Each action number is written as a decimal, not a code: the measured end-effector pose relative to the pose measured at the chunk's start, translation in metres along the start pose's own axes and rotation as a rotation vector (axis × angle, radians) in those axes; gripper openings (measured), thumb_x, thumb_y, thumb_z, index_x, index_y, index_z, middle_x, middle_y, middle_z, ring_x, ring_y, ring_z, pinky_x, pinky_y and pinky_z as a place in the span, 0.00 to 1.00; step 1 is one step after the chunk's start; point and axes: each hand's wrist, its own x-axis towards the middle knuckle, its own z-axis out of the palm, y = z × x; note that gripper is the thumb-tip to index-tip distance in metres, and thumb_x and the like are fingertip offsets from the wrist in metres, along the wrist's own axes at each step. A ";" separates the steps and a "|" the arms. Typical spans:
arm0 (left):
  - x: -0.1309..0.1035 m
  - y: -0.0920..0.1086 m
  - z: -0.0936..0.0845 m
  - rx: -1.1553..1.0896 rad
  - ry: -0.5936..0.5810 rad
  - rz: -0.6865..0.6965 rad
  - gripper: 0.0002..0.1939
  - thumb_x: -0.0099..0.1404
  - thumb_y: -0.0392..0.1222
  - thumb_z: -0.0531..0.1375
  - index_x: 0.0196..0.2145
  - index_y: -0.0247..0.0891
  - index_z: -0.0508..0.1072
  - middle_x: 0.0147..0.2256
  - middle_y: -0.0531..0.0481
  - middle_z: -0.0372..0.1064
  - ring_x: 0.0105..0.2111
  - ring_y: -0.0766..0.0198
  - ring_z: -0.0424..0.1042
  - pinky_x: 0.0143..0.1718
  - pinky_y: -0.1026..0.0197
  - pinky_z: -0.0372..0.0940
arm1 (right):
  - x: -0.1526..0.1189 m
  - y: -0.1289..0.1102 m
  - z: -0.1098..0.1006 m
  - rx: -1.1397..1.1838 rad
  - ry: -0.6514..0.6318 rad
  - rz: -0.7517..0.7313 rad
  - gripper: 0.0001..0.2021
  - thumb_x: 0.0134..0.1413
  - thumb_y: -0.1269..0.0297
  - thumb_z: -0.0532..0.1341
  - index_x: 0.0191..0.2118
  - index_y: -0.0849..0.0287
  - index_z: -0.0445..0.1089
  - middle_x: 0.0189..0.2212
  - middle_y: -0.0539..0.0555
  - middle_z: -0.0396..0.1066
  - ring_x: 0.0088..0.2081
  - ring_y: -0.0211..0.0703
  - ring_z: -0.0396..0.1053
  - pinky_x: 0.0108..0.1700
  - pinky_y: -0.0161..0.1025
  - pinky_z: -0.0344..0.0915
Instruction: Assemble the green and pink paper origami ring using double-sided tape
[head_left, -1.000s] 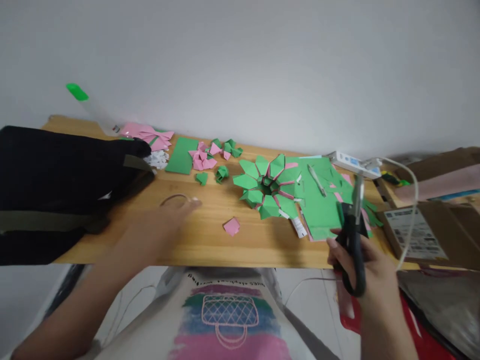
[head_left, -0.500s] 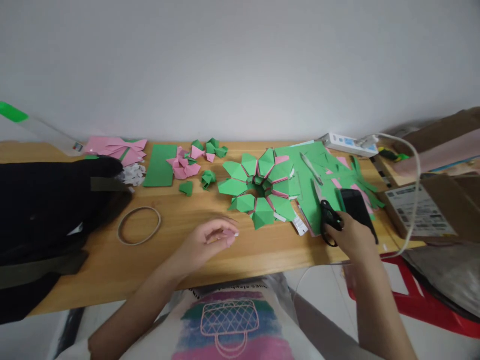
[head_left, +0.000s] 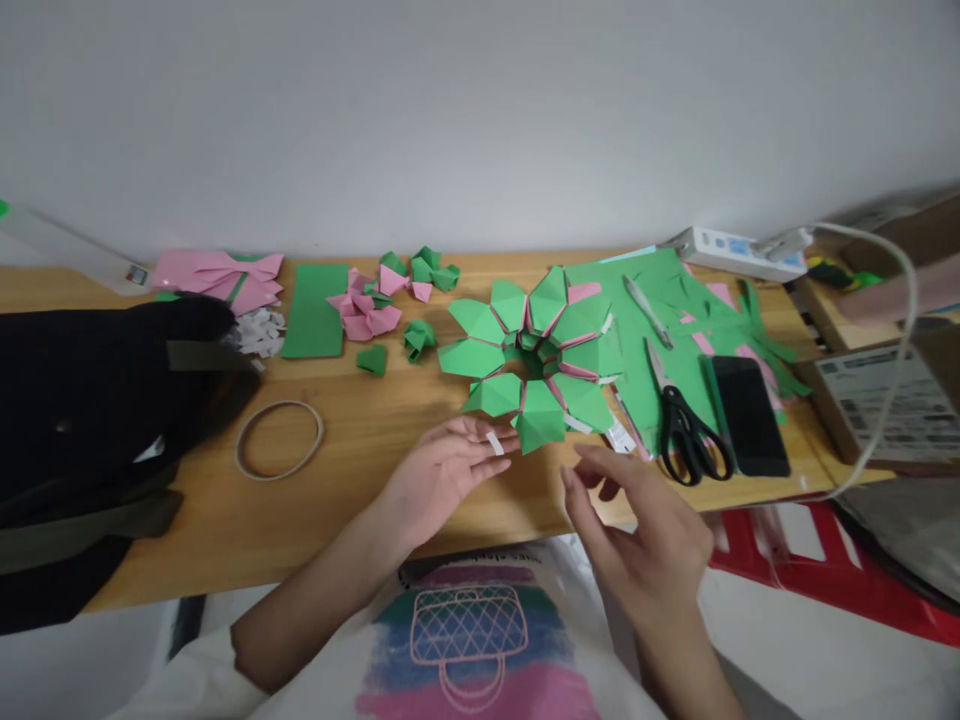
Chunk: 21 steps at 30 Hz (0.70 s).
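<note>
My left hand is turned palm up over the wooden table, with a small white strip held at its fingers. Just in front of its fingertips lies a ring-shaped folded paper piece with green petals and pink edges. White strips stick to some of its petals on the right side. My right hand hovers at the table's front edge, thumb and forefinger a little apart, nothing visible between them. Black-handled scissors rest on the table beyond it.
Right of the flower are a green sheet, a pen-like cutter, a phone and a power strip. Leftward lie folded pink and green pieces, a tape ring, white scraps and a black bag.
My right hand has let go of the scissors, leaving them on the table, and moved left towards my left hand. My left hand has turned its palm up, showing the white strip.
</note>
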 end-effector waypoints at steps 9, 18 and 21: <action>0.018 -0.011 0.011 -0.129 0.112 -0.088 0.04 0.50 0.29 0.62 0.25 0.34 0.70 0.26 0.50 0.74 0.29 0.63 0.75 0.34 0.60 0.68 | 0.010 0.011 0.013 -0.144 -0.086 -0.168 0.04 0.58 0.74 0.63 0.39 0.62 0.73 0.26 0.52 0.75 0.28 0.40 0.72 0.32 0.35 0.65; 0.021 -0.027 0.027 -0.152 0.098 -0.065 0.12 0.47 0.31 0.71 0.27 0.35 0.72 0.25 0.55 0.72 0.26 0.69 0.71 0.30 0.65 0.62 | 0.003 0.030 0.000 -0.205 -0.078 -0.224 0.08 0.57 0.75 0.64 0.43 0.59 0.72 0.25 0.50 0.75 0.28 0.39 0.72 0.36 0.36 0.68; 0.022 -0.032 0.032 -0.162 0.117 -0.039 0.14 0.45 0.32 0.73 0.28 0.35 0.72 0.28 0.55 0.74 0.28 0.69 0.72 0.32 0.65 0.62 | 0.000 0.029 -0.002 -0.197 -0.095 -0.219 0.11 0.56 0.75 0.65 0.45 0.60 0.71 0.25 0.49 0.75 0.27 0.38 0.71 0.35 0.35 0.67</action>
